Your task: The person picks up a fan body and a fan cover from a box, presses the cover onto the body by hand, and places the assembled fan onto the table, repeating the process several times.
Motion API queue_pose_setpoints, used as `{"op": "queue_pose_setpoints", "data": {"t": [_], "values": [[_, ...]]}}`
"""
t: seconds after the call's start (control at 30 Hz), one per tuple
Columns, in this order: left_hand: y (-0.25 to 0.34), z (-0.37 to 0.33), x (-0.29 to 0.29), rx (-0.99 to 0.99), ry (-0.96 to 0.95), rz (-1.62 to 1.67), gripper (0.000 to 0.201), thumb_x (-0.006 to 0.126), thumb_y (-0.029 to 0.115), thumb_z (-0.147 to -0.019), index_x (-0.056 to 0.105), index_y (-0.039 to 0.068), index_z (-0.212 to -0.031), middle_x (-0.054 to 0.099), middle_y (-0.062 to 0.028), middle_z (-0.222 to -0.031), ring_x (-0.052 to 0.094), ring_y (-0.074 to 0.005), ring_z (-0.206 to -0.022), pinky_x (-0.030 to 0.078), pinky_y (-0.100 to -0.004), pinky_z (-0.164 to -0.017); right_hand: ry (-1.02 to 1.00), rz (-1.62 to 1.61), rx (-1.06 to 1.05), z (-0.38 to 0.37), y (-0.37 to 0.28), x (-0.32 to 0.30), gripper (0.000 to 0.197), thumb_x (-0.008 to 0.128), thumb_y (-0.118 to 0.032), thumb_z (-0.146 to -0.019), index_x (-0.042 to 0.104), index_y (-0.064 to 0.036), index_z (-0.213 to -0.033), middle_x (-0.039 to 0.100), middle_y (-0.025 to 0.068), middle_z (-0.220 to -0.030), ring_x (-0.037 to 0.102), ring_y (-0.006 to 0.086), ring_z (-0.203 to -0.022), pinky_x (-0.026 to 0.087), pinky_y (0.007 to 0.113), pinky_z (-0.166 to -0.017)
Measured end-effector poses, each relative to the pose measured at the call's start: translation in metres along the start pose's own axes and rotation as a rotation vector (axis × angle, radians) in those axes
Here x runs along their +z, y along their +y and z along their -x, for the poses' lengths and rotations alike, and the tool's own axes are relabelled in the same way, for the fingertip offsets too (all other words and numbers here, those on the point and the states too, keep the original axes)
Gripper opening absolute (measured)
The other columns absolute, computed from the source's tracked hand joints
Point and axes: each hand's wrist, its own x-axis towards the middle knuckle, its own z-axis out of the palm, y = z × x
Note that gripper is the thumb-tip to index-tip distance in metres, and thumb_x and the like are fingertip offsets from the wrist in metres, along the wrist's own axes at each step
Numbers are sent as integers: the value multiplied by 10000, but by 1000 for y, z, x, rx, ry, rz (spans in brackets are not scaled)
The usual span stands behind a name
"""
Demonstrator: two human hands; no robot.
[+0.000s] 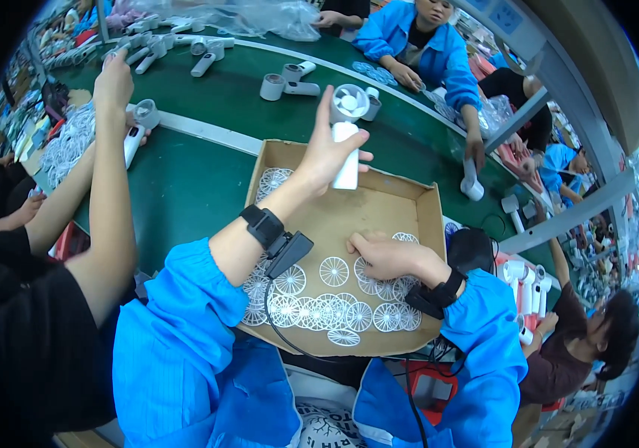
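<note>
My left hand (328, 155) is raised over the far side of a cardboard tray. It grips a white handheld fan (346, 160) by the handle, and the fan's round head with its blades points upward. Low in the tray, my right hand (385, 256) has its fingers curled together just above white round fan grilles (334, 272). Whatever those fingertips may pinch is hidden. Many more spoked grilles (319, 310) lie overlapping along the near side of the tray.
The cardboard tray (401, 345) rests before me by a green conveyor belt (192, 160). Fan bodies (273, 87) lie on the belt. A co-worker's arm (110, 172) reaches in at left; a person in blue (446, 60) works opposite. A metal frame (573, 213) stands at right.
</note>
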Motion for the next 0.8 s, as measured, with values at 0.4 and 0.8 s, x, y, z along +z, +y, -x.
{"op": "queue_pose_setpoints", "data": {"t": [0.4, 0.8], "values": [[1, 1, 8, -58, 43, -153, 873, 579, 10, -864, 5, 261, -1471, 436, -196, -1256, 669, -242, -723, 581, -327, -515, -12, -162, -21, 4, 8, 11, 502, 739, -140, -703, 453, -58, -1107, 477, 211, -1123, 530, 364, -1028, 443, 376, -859], [3, 3, 7, -76, 64, -186, 854, 569, 12, -871, 17, 265, -1471, 455, -187, -1227, 668, -226, -716, 580, -321, -515, 123, -83, -52, 9, 6, 16, 453, 753, -173, -718, 530, -54, -1093, 561, 155, -1026, 550, 323, -1030, 447, 384, -864]]}}
